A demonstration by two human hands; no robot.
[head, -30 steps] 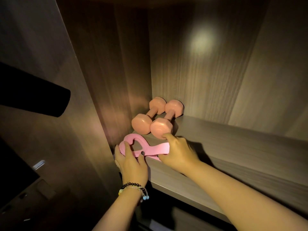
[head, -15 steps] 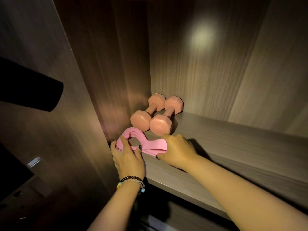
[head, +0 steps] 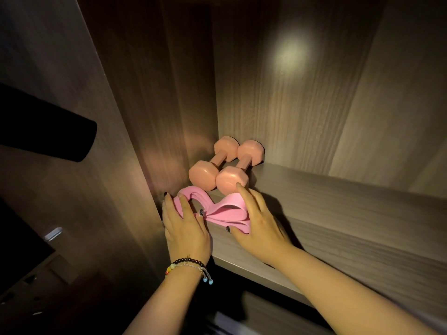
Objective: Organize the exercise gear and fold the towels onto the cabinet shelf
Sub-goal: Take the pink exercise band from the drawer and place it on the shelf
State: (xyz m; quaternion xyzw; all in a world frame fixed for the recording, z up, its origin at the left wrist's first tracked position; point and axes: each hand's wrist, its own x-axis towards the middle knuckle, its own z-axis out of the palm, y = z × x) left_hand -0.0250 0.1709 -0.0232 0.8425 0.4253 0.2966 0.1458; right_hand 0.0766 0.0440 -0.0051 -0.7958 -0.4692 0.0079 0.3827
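A dim, grey-brown wood-grain cabinet (head: 314, 97) fills the frame, its back panel lit by one soft spot of light at upper right, while its flat wood-grain shelf (head: 350, 213) runs from centre to the right edge, where it is cut off. A dark, blunt-ended cylindrical shape (head: 46, 131) juts in from the left edge; what it is cannot be made out, and the lower left corner is lost in shadow. Two bare forearms rise from the bottom edge. The right hand (head: 258, 226) lies with fingers spread and loosely curved over the right end of a set of looped pink rubber resistance bands (head: 225, 211), its index fingertip close to or touching the nearer dumbbell head; the left hand (head: 186, 228), wearing a multicoloured beaded bracelet (head: 188, 264) at the wrist, presses flat, fingers extended, on the bands' left loop at the shelf's front left corner. Parts of the bands are hidden beneath both hands. Just behind them, two salmon-pink hexagonal dumbbells (head: 225, 165) lie side by side, touching, in the back left corner of the shelf
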